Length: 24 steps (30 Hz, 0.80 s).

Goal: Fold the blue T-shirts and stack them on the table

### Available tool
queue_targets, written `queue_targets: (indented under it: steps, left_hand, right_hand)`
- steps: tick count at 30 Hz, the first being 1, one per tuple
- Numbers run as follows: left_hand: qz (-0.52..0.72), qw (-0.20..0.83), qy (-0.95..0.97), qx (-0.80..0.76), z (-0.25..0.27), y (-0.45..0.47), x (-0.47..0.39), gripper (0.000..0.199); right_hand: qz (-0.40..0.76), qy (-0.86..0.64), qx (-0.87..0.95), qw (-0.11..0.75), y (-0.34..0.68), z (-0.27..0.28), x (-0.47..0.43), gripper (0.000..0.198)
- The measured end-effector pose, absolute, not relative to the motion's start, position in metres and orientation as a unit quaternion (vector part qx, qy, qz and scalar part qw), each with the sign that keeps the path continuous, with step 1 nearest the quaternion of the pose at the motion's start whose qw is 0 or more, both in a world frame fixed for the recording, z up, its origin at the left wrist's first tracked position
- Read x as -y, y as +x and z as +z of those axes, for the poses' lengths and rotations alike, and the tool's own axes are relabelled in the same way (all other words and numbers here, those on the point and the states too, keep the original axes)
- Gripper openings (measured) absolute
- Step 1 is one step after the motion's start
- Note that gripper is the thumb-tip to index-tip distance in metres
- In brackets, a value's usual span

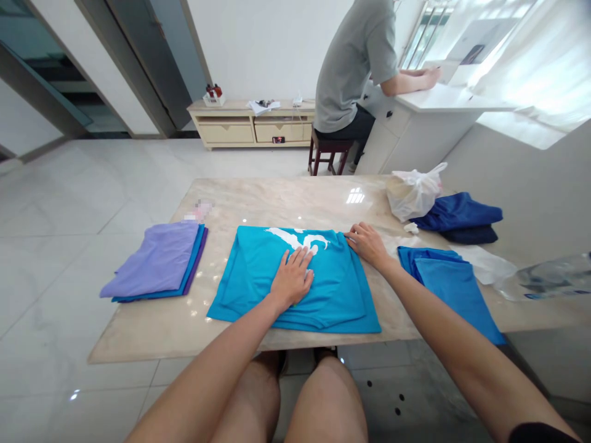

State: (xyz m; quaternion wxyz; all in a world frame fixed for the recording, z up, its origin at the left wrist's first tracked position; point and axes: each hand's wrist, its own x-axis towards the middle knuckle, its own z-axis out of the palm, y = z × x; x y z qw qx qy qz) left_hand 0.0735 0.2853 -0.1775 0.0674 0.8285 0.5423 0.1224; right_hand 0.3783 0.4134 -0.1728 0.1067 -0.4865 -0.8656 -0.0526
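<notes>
- A folded stack of cloth, lilac on top with blue and purple layers under it point(159, 263), is lying on the left part of the pale marble-patterned counter point(258, 200), well apart from both hands.
- A small blurred pinkish item point(197, 211) is sitting just behind that stack; what it is cannot be told.
- A turquoise T-shirt with a white print point(258, 277) is lying flat and partly folded in the middle of the counter, its print facing the far edge.
- The left hand point(292, 278) is resting palm-down on the middle of the shirt, fingers spread open and flat, gripping nothing; the cloth is lying directly under it and spreading out on every side.
- The right hand point(368, 243) is touching the shirt's far right corner, fingers extended and loosely curled over the edge; whether it is pinching the cloth cannot be told.
- A white plastic bag point(414, 192) is sitting beyond the right hand, near the far edge.
- Folded dark blue garments point(462, 216) are lying just to the right of the bag, touching it.
- A folded bright blue cloth point(450, 286) is lying beside the right forearm, near the shirt but apart from it.
- A clear plastic bottle point(547, 278) is lying on its side at the far right.
- Behind the counter, a person in a grey T-shirt point(353, 64) is sitting on a dark stool point(329, 154) at a white desk point(443, 101).
</notes>
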Motion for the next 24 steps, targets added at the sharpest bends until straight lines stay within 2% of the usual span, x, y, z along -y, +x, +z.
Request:
queue_targets:
  steps: [5, 12, 24]
  left_hand:
    - [0.119, 0.067, 0.829, -0.542, -0.177, 0.073, -0.286, 0.063]
    - [0.118, 0.061, 0.829, -0.544, -0.177, 0.073, -0.286, 0.063]
    - [0.121, 0.062, 0.827, -0.546, -0.176, 0.074, -0.286, 0.063]
  right_hand:
    - [-0.052, -0.536, 0.838, 0.09, 0.374, -0.173, -0.418, 0.026]
    - [-0.051, -0.542, 0.823, 0.162, 0.367, -0.176, -0.421, 0.021]
    - [-0.016, -0.562, 0.802, 0.203, 0.358, -0.188, -0.417, 0.032]
